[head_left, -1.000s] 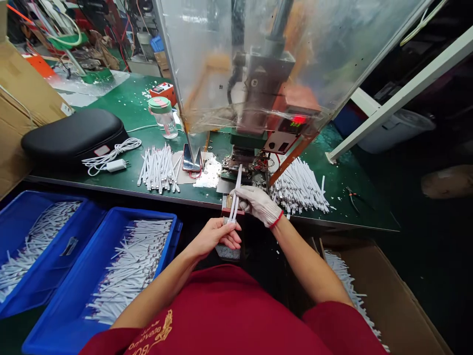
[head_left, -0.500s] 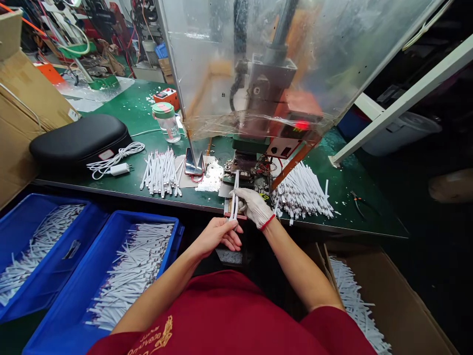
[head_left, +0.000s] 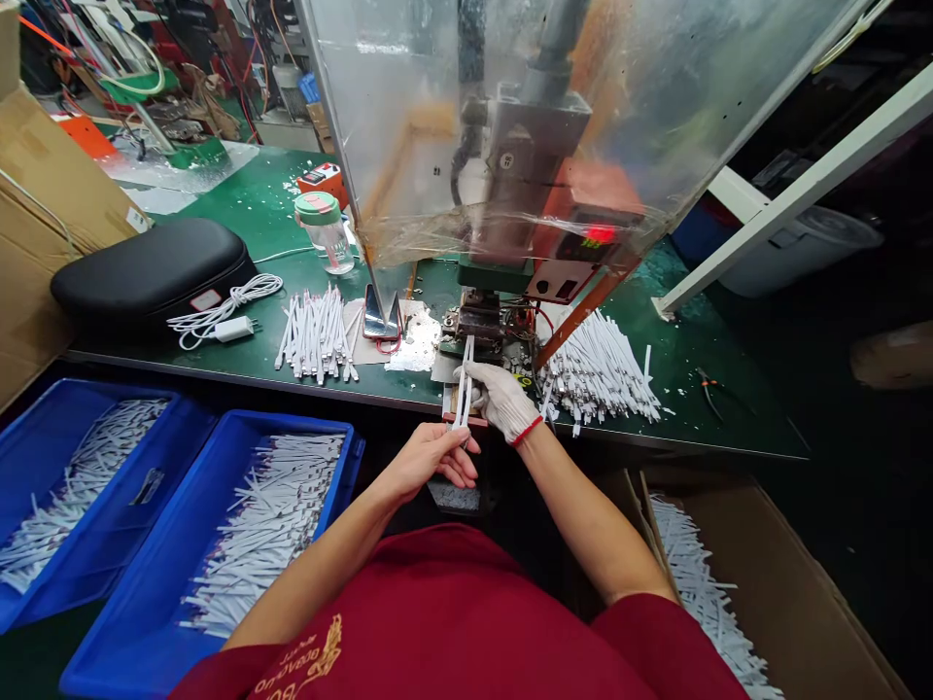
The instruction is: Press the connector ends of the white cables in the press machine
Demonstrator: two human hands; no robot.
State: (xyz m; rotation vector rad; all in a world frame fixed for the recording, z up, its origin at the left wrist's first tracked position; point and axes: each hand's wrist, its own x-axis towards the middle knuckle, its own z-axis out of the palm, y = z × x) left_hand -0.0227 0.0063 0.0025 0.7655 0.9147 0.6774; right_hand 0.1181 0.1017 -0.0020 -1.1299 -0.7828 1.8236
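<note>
My bare left hand (head_left: 431, 459) pinches the lower end of a few thin white strips (head_left: 464, 384) that stand almost upright at the table's front edge. My right hand (head_left: 501, 397), in a white knit glove with a red cuff, grips the same strips higher up. Their tips point at the fixture (head_left: 481, 329) of a press machine (head_left: 532, 165) behind a clear plastic shield. A heap of the same white strips (head_left: 598, 374) lies right of the gloved hand, and a smaller bundle (head_left: 315, 335) lies to the left.
Two blue bins (head_left: 138, 622) of white strips sit low at the left, a cardboard box (head_left: 787, 603) with more strips at the right. The green table (head_left: 255, 209) carries a black cushion (head_left: 150, 267), a white charger cable (head_left: 223, 316), a phone (head_left: 380, 316), a jar (head_left: 325, 231) and pliers (head_left: 718, 389).
Both hands have stayed closed on the strips and have edged slightly up toward the machine's fixture. The camera has shifted a little.
</note>
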